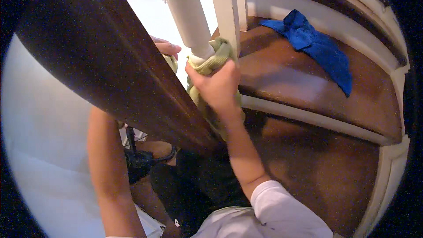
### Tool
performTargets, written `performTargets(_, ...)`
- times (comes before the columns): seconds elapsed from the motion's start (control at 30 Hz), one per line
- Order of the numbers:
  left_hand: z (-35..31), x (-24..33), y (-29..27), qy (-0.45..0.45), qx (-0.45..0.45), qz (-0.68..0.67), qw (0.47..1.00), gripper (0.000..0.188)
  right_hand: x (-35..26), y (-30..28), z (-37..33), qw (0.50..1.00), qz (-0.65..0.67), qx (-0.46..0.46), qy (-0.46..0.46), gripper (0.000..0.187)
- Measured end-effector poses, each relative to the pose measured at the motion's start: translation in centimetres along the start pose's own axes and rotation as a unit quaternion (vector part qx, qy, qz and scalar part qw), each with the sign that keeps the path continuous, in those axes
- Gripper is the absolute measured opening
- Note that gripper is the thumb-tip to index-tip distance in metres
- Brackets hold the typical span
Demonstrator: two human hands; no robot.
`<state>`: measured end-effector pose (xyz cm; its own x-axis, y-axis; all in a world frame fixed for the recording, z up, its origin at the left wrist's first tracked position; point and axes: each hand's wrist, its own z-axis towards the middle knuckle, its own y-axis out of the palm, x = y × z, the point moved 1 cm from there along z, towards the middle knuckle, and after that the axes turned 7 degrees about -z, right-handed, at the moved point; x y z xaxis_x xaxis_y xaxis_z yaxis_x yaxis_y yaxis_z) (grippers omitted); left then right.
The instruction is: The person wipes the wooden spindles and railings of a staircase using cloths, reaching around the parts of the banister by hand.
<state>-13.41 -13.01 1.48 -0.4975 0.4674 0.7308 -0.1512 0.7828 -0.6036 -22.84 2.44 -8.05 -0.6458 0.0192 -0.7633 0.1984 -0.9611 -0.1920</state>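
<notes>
Right hand: my right hand (219, 83) is closed around a bunched green cloth (224, 49), thumb toward the left, pressing it against the post.
Left hand: my left hand (168, 47) reaches around the far side of the dark handrail (114, 53); only some fingers show past its edge, so I cannot tell how tightly they are closed. A bit of the green cloth shows just below them.
Green cloth: it wraps around the lower, narrower part of the white round baluster (187, 13), its folds gathered above my right fist and more of it hanging below.
Beside the baluster: a white squared post (224, 9) stands just to the right.
Blue cloth: a crumpled blue cloth (315, 42) lies on the brown stair tread (273, 64), well apart from my hands, one end stretching toward the tread's front edge.
Below: a lower brown surface (321, 163) lies right of my black trousers (194, 180).
Under the handrail: a black object (143, 155) sits right of my left forearm (108, 163), too dim to identify.
</notes>
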Motion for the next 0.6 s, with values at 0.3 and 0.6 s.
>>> performTargets(0.3,-1.3,0.0,-0.1,0.004,0.047,-0.004,0.999,0.020,3.2,0.2,3.8,0.699,0.498,-0.499,0.122,0.041)
performTargets(0.6,-1.6,-0.7,0.4,0.042,0.115,0.019,0.992,0.025,4.8,0.0,-4.8,0.908,0.401,-0.090,0.084,0.039)
